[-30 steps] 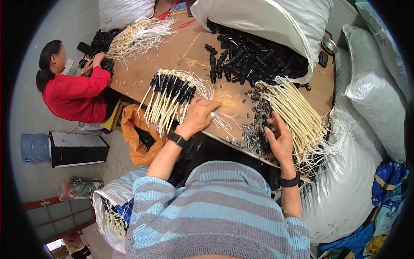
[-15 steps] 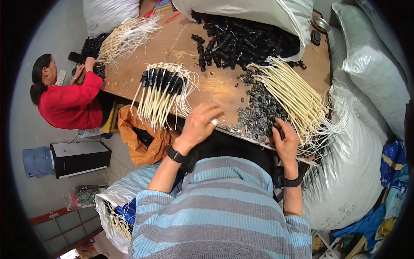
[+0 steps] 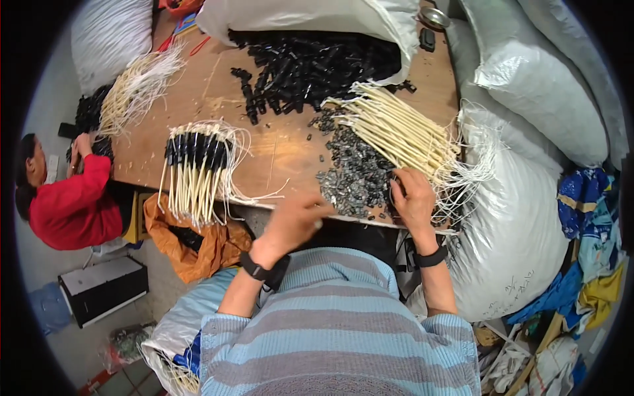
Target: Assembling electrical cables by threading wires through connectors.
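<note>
A person in a blue-and-grey striped sweater [image 3: 330, 317] works at a wooden table [image 3: 290, 148], both hands at its near edge. The right hand [image 3: 415, 198] reaches to the right side of a spread of small dark parts [image 3: 353, 168], its thumb and fingers curled and partly apart; whether a part sits between the fingertips cannot be told. The left hand [image 3: 290, 221], blurred and loosely half open, hangs by the table edge with its fingers toward the same spread; whether it holds anything is also unclear.

Beside the small parts, on their right, lies a bundle of plain cream rods [image 3: 396, 125], white cords [image 3: 479, 165] trailing from the near end. On the left, cream rods with black sleeves [image 3: 198, 148] lie side by side, lower ends overhanging the table. Loose black fittings [image 3: 317, 66] heap at the far side, and a co-worker in red [image 3: 76, 201] sits at the table's left end.

The step in hand appears to be picking out a small part with the right hand. From this position, the next move calls for a light fingertip pinch on a single piece, clear of its neighbours and of the tangled cords
</note>
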Motion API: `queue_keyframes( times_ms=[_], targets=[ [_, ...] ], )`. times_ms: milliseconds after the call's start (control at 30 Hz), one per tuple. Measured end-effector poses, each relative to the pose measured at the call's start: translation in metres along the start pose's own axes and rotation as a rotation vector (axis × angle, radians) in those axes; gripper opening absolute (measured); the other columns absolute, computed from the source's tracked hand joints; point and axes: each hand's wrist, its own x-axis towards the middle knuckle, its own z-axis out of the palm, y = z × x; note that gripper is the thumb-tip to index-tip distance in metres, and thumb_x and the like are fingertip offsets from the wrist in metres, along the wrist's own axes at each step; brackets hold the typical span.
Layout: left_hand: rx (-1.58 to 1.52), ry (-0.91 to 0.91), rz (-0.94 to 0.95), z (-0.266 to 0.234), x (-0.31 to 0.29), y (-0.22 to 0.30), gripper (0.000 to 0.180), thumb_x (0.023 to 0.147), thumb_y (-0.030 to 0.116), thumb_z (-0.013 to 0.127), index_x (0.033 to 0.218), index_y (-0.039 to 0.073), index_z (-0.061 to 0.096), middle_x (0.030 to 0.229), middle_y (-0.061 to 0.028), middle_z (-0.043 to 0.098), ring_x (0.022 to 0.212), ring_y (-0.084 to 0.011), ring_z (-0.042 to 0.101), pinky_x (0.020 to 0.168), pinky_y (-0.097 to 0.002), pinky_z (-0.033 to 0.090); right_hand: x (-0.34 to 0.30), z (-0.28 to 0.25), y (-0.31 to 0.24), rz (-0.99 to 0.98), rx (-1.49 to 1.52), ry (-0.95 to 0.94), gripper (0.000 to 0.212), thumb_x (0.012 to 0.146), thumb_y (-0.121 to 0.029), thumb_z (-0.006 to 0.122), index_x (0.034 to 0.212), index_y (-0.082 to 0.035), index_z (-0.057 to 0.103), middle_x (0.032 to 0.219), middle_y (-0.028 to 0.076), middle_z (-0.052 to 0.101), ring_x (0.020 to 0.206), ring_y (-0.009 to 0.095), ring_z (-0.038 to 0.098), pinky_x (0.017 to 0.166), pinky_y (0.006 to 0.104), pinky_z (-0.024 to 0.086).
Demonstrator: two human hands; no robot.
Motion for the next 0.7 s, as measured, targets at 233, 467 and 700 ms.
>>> queue_keyframes(
  times_ms=[233,467,700],
  targets=[
    [0.202,-0.084,-0.040,0.011,0.077,-0.033,0.029,0.070,0.000,0.063,0.096,0.010,0.070,0.106,-0.0067,0.060,0.096,-0.0274,0.058,0.078,-0.0355,0.049,0.027,0.003,0.031,0.080,-0.231,-0.033,0.017,0.076,-0.007,0.071,0.092,-0.006,0.067,0.088,0.009,0.061,0.079,0.030,0.061,0.068,0.0377,0.048],
    [0.475,0.310,-0.106,-0.031,0.126,-0.080,0.046,0.072,0.000,0.062,0.115,0.014,0.065,0.132,-0.0146,0.049,0.116,-0.0379,0.045,0.096,-0.0412,0.044,0.037,-0.022,0.022,0.191,-0.090,-0.255,0.020,0.076,-0.017,0.074,0.093,-0.007,0.069,0.091,0.011,0.067,0.080,0.032,0.064,0.066,0.0382,0.049],
    [0.190,0.114,-0.078,-0.043,0.095,-0.074,0.044,0.071,-0.008,0.057,0.109,0.010,0.069,0.127,-0.0101,0.060,0.107,-0.0310,0.054,0.095,-0.0405,0.045,0.052,0.007,0.021,0.132,-0.347,-0.400,0.020,0.072,-0.006,0.069,0.092,-0.005,0.064,0.096,0.014,0.066,0.078,0.032,0.064,0.065,0.0408,0.050]
  ],
)
